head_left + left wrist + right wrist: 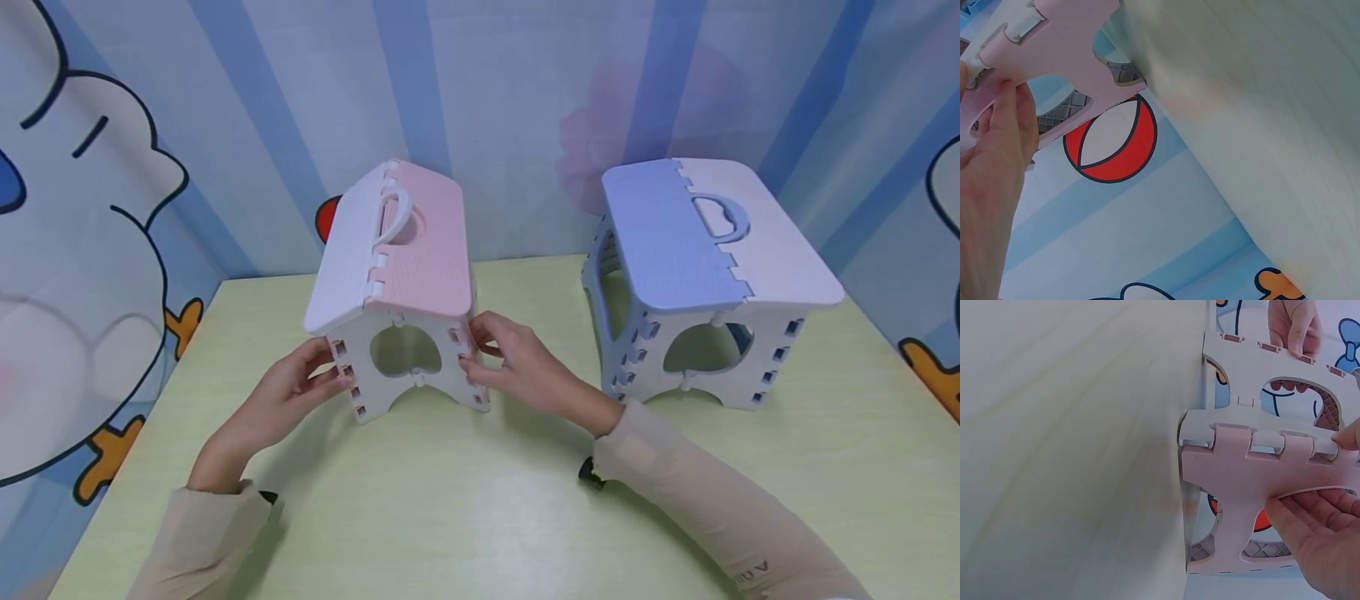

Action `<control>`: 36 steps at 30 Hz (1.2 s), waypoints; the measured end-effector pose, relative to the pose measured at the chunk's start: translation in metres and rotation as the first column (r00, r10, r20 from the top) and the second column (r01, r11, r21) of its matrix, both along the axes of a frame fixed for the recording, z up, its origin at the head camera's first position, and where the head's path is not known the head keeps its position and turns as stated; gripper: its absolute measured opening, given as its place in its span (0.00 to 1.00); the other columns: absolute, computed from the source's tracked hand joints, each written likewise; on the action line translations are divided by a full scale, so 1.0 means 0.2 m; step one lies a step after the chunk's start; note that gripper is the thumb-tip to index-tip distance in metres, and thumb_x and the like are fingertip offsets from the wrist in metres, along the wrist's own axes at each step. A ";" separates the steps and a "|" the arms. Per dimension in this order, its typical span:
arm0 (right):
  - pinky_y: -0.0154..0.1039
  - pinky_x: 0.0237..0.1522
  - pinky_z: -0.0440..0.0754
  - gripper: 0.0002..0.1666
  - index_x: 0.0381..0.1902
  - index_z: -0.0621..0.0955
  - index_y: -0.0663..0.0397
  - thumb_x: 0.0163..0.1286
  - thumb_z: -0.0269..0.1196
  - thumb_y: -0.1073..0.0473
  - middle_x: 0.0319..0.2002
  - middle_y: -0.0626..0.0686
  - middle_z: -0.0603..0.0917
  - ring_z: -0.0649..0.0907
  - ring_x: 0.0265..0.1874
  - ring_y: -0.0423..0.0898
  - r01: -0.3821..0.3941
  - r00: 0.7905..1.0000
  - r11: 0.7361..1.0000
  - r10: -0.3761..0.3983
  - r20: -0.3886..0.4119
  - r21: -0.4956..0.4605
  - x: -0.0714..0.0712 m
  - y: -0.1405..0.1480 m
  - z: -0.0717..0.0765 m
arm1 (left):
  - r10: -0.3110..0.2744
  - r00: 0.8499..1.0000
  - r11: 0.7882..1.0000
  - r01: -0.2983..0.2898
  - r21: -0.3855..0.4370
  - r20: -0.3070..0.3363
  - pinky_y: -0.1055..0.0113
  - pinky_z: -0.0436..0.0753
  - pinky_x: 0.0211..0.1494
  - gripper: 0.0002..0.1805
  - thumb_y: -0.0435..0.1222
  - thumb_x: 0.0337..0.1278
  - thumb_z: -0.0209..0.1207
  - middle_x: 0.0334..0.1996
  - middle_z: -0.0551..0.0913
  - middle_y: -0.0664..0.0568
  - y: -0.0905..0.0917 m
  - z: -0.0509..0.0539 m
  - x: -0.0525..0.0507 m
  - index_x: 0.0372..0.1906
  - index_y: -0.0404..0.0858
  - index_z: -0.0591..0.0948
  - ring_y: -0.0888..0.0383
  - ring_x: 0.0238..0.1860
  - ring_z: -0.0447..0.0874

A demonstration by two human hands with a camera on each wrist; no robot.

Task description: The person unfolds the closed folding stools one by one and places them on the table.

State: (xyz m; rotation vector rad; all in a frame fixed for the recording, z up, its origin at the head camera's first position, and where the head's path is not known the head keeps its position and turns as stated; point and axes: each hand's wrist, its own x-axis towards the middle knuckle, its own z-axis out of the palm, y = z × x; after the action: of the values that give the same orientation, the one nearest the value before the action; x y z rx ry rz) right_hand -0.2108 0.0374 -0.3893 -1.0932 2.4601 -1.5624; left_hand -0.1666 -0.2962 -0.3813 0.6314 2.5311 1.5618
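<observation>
A pink and white folding stool (431, 242) stands on the table, its top bent into a ridge along the middle hinge, with a white carrying handle. My left hand (281, 396) grips its left side, the thumb on the front edge of the leg. At the opposite side my right hand (517, 362) holds the pink leg panel (1241, 481), fingers reaching into its opening and thumb at the front corner, as the right wrist view shows. In the left wrist view, the left hand's fingers (1010, 119) go into the opening of a side panel; their tips are partly hidden.
A blue and white folding stool (675, 250) stands unfolded to the right, its top flat. The pale green table (480, 517) ends at a cartoon-printed, blue-striped curtain (510, 125) behind both stools.
</observation>
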 end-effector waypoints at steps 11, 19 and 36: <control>0.48 0.56 0.81 0.16 0.51 0.76 0.61 0.67 0.66 0.64 0.45 0.53 0.81 0.82 0.49 0.47 -0.009 1.000 0.999 0.009 0.011 -0.038 0.00 -0.01 -0.01 | -0.007 1.000 1.000 0.007 0.011 0.014 0.72 0.77 0.58 0.31 0.28 0.67 0.60 0.66 0.69 0.43 0.01 0.01 0.01 0.71 0.32 0.63 0.49 0.64 0.71; 0.45 0.56 0.81 0.16 0.51 0.75 0.59 0.68 0.66 0.63 0.45 0.51 0.81 0.81 0.49 0.45 0.001 1.000 1.000 -0.001 0.000 -0.018 0.01 -0.01 0.00 | 0.052 0.998 0.999 -0.052 -0.009 0.019 0.73 0.77 0.58 0.29 0.31 0.66 0.63 0.64 0.72 0.43 0.03 0.01 0.01 0.68 0.32 0.67 0.46 0.63 0.73; 0.45 0.57 0.81 0.21 0.56 0.75 0.59 0.69 0.66 0.58 0.51 0.51 0.81 0.81 0.53 0.46 0.047 0.999 0.999 -0.047 0.012 -0.014 0.04 0.01 0.01 | 0.103 0.995 0.990 -0.102 -0.097 -0.003 0.45 0.74 0.63 0.33 0.34 0.61 0.68 0.62 0.74 0.43 0.03 0.02 0.01 0.69 0.36 0.68 0.43 0.63 0.74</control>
State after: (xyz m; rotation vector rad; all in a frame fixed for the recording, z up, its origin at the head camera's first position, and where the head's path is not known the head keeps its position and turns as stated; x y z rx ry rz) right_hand -0.2034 0.0389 -0.3871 -1.0326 2.4892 -1.5971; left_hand -0.1641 -0.2906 -0.3774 0.4956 2.6584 1.4569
